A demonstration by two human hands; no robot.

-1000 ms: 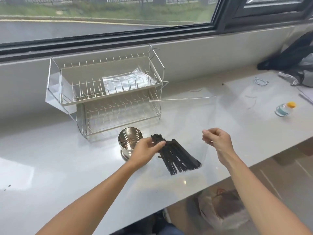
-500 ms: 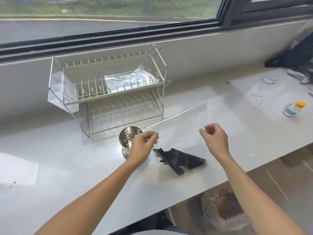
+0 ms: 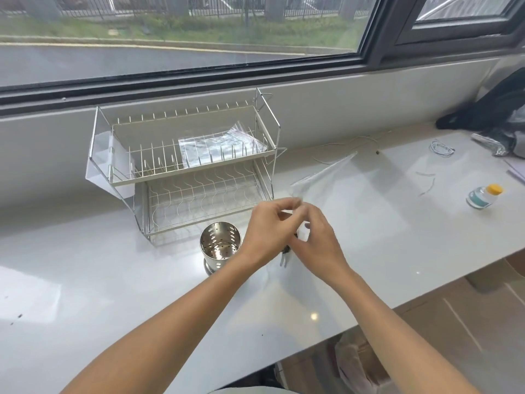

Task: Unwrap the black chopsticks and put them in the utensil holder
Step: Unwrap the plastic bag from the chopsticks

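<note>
My left hand and my right hand meet just right of the steel utensil holder, which stands upright with nothing in it. Both hands pinch the clear plastic wrapper, whose loose end trails up and to the right over the counter. The black chopsticks are almost wholly hidden behind my hands. Only a short dark bit shows between my wrists, just above the counter.
A two-tier wire dish rack with a plastic bag on its upper shelf stands behind the holder. A small yellow-capped bottle, loose cables and a black bag lie at the right. The counter's front edge runs diagonally at the lower right.
The chopsticks lay spread on the counter in their wrapper; now my hands have come together over them, the bundle is lifted out of sight, and the wrapper's free end has swung up to the right.
</note>
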